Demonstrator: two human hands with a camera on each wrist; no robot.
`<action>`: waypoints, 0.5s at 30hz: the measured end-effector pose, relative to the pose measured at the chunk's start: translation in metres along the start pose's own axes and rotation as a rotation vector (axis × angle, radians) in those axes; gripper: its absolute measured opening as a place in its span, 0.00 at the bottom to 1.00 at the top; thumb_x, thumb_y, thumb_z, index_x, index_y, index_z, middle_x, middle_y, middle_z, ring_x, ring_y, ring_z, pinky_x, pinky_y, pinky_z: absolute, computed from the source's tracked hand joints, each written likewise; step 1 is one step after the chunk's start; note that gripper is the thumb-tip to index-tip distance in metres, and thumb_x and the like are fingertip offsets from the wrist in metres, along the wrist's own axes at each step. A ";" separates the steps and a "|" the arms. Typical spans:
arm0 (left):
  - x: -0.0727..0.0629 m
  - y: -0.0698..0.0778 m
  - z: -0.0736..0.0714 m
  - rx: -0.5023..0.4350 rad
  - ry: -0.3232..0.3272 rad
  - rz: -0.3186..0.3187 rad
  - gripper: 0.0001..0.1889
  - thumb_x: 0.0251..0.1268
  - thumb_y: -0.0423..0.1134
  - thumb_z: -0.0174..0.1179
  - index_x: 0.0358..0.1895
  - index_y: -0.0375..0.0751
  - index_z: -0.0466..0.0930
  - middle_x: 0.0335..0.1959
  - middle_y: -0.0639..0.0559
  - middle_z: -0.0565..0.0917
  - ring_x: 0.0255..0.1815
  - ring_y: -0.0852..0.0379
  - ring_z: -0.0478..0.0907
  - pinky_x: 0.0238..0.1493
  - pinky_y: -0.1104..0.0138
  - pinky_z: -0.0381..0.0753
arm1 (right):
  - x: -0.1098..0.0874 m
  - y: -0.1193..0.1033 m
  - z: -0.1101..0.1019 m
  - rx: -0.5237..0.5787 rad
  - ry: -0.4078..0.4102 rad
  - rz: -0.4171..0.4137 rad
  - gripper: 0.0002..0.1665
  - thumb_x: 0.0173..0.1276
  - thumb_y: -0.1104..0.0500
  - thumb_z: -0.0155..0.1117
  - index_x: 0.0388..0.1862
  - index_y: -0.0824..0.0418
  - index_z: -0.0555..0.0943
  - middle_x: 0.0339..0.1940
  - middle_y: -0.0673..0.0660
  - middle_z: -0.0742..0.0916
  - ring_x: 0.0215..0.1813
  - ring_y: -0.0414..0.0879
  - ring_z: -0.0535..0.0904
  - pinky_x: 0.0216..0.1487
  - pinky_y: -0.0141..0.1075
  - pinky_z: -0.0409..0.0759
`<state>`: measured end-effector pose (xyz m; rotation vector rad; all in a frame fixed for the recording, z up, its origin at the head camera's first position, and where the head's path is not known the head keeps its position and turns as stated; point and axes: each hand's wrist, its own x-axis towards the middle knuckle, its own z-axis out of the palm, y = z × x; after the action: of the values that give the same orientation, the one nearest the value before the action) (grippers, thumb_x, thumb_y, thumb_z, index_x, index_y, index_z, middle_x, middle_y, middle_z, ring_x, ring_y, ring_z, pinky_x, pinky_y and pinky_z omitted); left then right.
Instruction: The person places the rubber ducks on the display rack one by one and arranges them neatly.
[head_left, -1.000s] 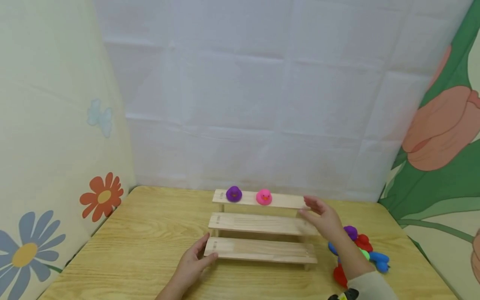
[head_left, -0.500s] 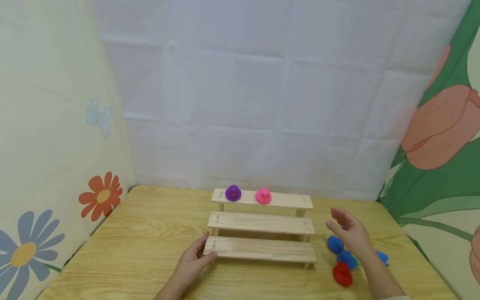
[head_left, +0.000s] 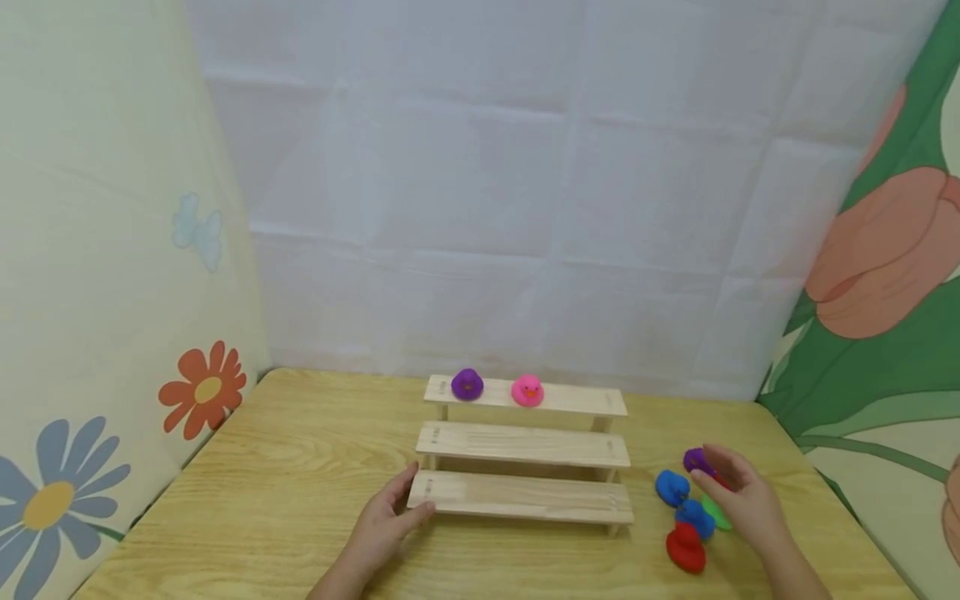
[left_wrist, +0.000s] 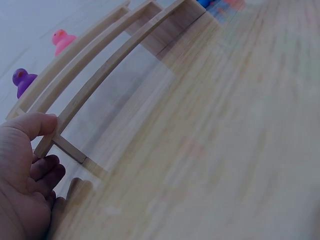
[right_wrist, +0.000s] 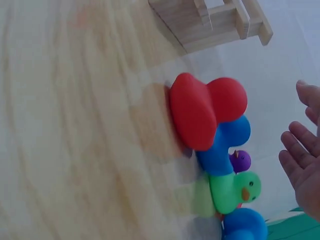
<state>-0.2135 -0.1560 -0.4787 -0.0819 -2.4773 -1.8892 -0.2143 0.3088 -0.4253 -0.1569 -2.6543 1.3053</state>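
Note:
A three-step wooden stand (head_left: 517,493) is on the table. My left hand (head_left: 381,518) grips the left end of its lowest step, thumb on top and fingers below; the left wrist view shows the thumb (left_wrist: 37,123) on the board. On the top step sit a purple rubber duck (head_left: 467,385) and a pink rubber duck (head_left: 528,391). My right hand (head_left: 742,498) hovers over a cluster of ducks, fingers apart and holding nothing. Around it are a purple duck (head_left: 697,461), blue ducks (head_left: 694,520), a green duck (right_wrist: 233,191) and a red duck (head_left: 686,548). Another red duck is mostly hidden by the hand.
The wooden table (head_left: 285,467) meets a white cloth backdrop (head_left: 480,208) behind the stand. Flower-printed cloths stand along the left (head_left: 112,250) and right (head_left: 885,350) sides.
My right hand has moved away from the right end of the top step, rightward and down, to the duck cluster. The left hand keeps its hold on the stand.

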 end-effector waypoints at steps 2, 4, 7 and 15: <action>0.000 0.000 0.000 0.004 0.000 0.011 0.38 0.63 0.36 0.65 0.72 0.24 0.58 0.70 0.29 0.67 0.71 0.36 0.66 0.69 0.50 0.68 | -0.002 0.005 -0.002 -0.015 0.005 0.003 0.37 0.70 0.46 0.63 0.69 0.67 0.69 0.68 0.71 0.75 0.47 0.15 0.70 0.45 0.08 0.64; 0.000 0.000 0.000 0.009 0.001 0.020 0.38 0.63 0.35 0.65 0.71 0.23 0.58 0.69 0.28 0.68 0.70 0.36 0.67 0.68 0.51 0.69 | -0.005 0.009 -0.004 -0.022 0.012 0.000 0.36 0.70 0.47 0.64 0.68 0.67 0.69 0.67 0.71 0.76 0.44 0.10 0.64 0.45 0.08 0.64; 0.000 0.000 0.000 0.013 0.003 0.029 0.37 0.63 0.35 0.65 0.71 0.22 0.58 0.69 0.28 0.68 0.70 0.36 0.68 0.67 0.51 0.70 | -0.007 0.014 -0.006 -0.029 0.015 0.017 0.37 0.69 0.46 0.65 0.68 0.67 0.69 0.67 0.71 0.76 0.42 0.07 0.60 0.44 0.09 0.65; 0.000 0.000 0.000 0.003 0.004 0.018 0.38 0.63 0.35 0.65 0.71 0.24 0.58 0.69 0.29 0.68 0.71 0.36 0.67 0.68 0.56 0.71 | -0.009 0.024 -0.009 -0.075 -0.005 0.026 0.38 0.69 0.47 0.65 0.68 0.69 0.69 0.67 0.71 0.75 0.43 0.08 0.59 0.44 0.10 0.66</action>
<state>-0.2130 -0.1565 -0.4789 -0.1003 -2.4682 -1.8765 -0.2037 0.3290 -0.4401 -0.1998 -2.7158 1.2154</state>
